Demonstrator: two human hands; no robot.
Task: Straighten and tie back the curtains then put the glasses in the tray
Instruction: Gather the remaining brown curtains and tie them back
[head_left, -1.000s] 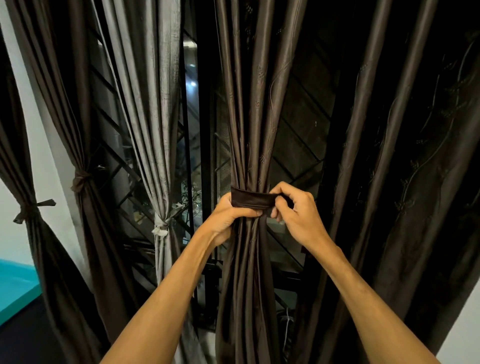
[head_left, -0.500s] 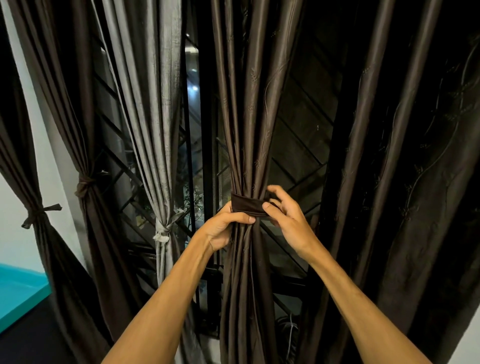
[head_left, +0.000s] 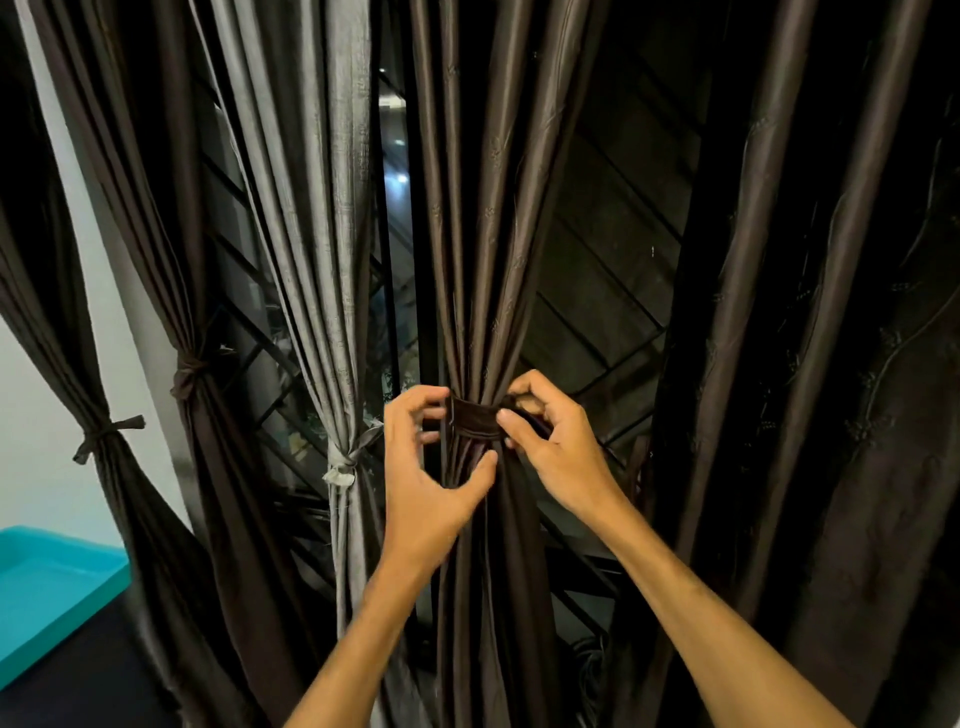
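Resting on a dark tabletop (head_left: 78, 691) at lower left, a teal tray (head_left: 47, 587) sits nearest the lens. Beyond it, the right hand (head_left: 561, 447) has a pinching grip on the end of a tie-back band (head_left: 475, 418) wrapped round a gathered dark brown curtain (head_left: 483, 260). The left hand (head_left: 431, 483) cups the folds just below, its grip loose. Farther left, a silver-grey curtain (head_left: 332, 234) hangs knotted before the window grille (head_left: 597, 291).

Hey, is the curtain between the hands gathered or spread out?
Gathered: a band cinches the curtain into a narrow bundle; right hand pinches the band.
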